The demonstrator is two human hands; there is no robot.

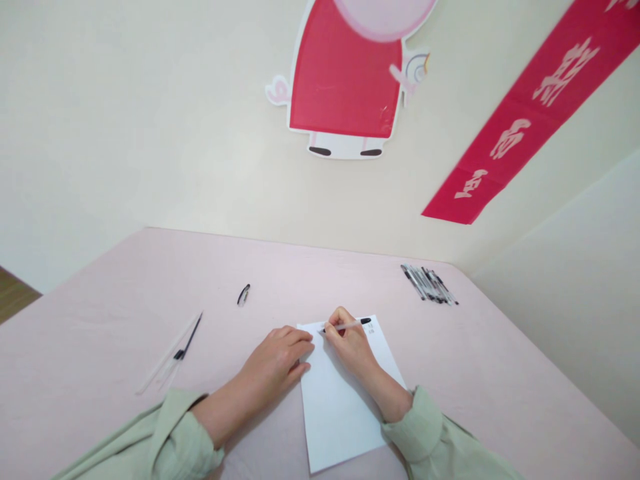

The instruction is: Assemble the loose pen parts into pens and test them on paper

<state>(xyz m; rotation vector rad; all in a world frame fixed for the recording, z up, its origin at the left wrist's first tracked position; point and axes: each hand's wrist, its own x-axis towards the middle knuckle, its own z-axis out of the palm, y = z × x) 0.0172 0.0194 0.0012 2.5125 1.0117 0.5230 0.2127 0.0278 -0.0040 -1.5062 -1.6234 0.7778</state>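
A white sheet of paper [340,407] lies on the pink table in front of me, with small dark marks along its top edge. In my right hand [349,343] is a pen [356,325] with a clear barrel and a black end, its tip at the upper left of the paper. The fingers pinch it near the tip. My left hand [280,353] rests palm down at the paper's left edge, fingertips on the sheet, fingers slightly bent and apart, holding nothing.
Several pens [430,285] lie in a pile at the back right. Pen parts, among them a dark refill [193,335] and a clear tube [165,357], lie at the left. Small black-and-clear pieces [243,295] sit farther back. A wall with a red banner [515,133] rises behind the table [100,300].
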